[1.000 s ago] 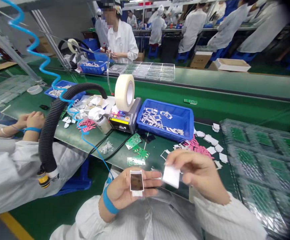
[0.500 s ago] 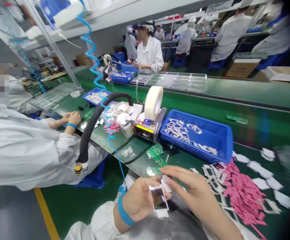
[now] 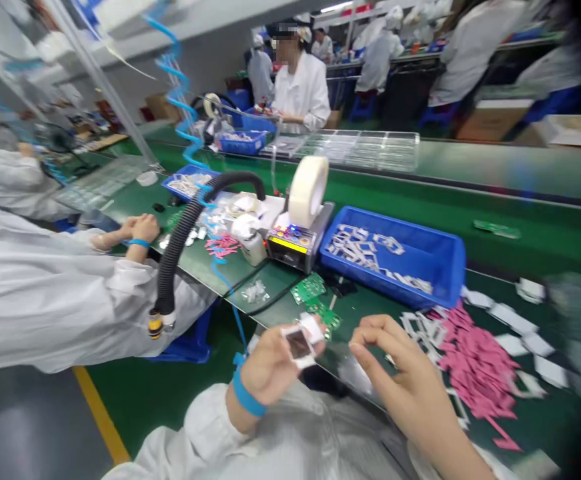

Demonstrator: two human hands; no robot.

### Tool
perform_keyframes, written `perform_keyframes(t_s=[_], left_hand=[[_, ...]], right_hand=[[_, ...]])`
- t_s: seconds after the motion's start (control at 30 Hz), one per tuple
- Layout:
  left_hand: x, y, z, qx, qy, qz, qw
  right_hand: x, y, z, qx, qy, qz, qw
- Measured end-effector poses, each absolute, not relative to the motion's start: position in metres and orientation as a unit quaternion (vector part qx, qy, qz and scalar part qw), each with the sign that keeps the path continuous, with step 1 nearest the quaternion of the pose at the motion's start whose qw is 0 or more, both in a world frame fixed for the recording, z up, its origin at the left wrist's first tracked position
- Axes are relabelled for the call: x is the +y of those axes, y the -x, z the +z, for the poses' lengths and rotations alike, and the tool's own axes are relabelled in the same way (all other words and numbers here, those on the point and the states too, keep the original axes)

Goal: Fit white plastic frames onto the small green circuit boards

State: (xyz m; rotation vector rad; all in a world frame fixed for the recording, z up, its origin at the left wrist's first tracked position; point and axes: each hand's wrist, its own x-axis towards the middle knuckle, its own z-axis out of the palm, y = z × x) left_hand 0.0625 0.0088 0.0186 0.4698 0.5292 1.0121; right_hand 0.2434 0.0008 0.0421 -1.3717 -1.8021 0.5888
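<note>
My left hand (image 3: 269, 365) is shut on a small white-edged frame with a dark window (image 3: 299, 345), held between fingers and thumb. A white strip (image 3: 311, 327) lies across the frame's upper corner. To the right, my right hand (image 3: 395, 360) hangs apart from it above the bench, with curled fingers, thumb and forefinger apart and nothing visible between them. Two green circuit boards (image 3: 309, 289) lie on the bench just beyond my left hand. A blue wristband (image 3: 246, 393) circles my left wrist.
A blue tray (image 3: 390, 283) of white frames stands beyond my hands, beside a tape dispenser (image 3: 295, 247). Pink strips (image 3: 475, 363) and white pieces (image 3: 513, 319) lie at right. A black corrugated hose (image 3: 180, 247) rises at left, near a co-worker's hands (image 3: 140, 230).
My right hand has let go of the white piece and moved right, away from my left hand. The white strip now lies on the frame, which my left hand has turned and raised slightly.
</note>
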Motion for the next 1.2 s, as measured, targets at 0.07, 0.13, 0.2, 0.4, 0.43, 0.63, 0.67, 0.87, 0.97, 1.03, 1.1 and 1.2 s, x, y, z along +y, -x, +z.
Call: perform_keyframes(t_s=[0.07, 0.13, 0.2, 0.4, 0.43, 0.63, 0.67, 0.87, 0.97, 1.03, 1.1, 1.2], left_hand=[[0.011, -0.055, 0.019, 0.231, -0.206, 0.478, 0.822], [0.012, -0.05, 0.022, 0.203, -0.208, 0.456, 0.841], [0.012, -0.049, 0.026, 0.179, -0.221, 0.425, 0.859], [0.008, -0.061, 0.03, 0.144, -0.24, 0.338, 0.899], [0.007, -0.062, 0.03, 0.14, -0.239, 0.325, 0.904], [0.012, -0.063, 0.031, 0.106, -0.216, 0.27, 0.932], [0.013, -0.062, 0.03, 0.098, -0.211, 0.262, 0.937], [0.014, -0.063, 0.021, 0.109, -0.188, 0.217, 0.952], [0.011, -0.068, 0.018, 0.115, -0.189, 0.2, 0.955], [0.009, -0.07, 0.018, 0.118, -0.19, 0.193, 0.955], [0.008, -0.072, 0.018, 0.118, -0.184, 0.192, 0.957], [0.007, -0.074, 0.018, 0.125, -0.185, 0.193, 0.956]], right_hand=[[0.0, -0.255, 0.03, -0.713, 0.576, 0.283, 0.283], [0.001, -0.263, 0.011, -0.697, 0.62, 0.31, 0.182], [0.003, -0.267, -0.003, -0.681, 0.647, 0.31, 0.148], [0.005, -0.254, 0.015, -0.567, 0.388, 0.607, 0.399], [0.005, -0.249, 0.02, -0.54, 0.338, 0.652, 0.411], [0.002, -0.233, 0.019, -0.445, 0.218, 0.738, 0.458], [0.002, -0.235, 0.021, -0.445, 0.23, 0.724, 0.473], [0.002, -0.259, 0.059, -0.722, 0.3, 0.391, 0.484], [0.004, -0.261, 0.079, -0.841, 0.262, 0.253, 0.399], [0.006, -0.258, 0.082, -0.864, 0.23, 0.216, 0.392], [0.007, -0.256, 0.08, -0.87, 0.21, 0.207, 0.394], [0.009, -0.255, 0.073, -0.873, 0.199, 0.222, 0.387]])
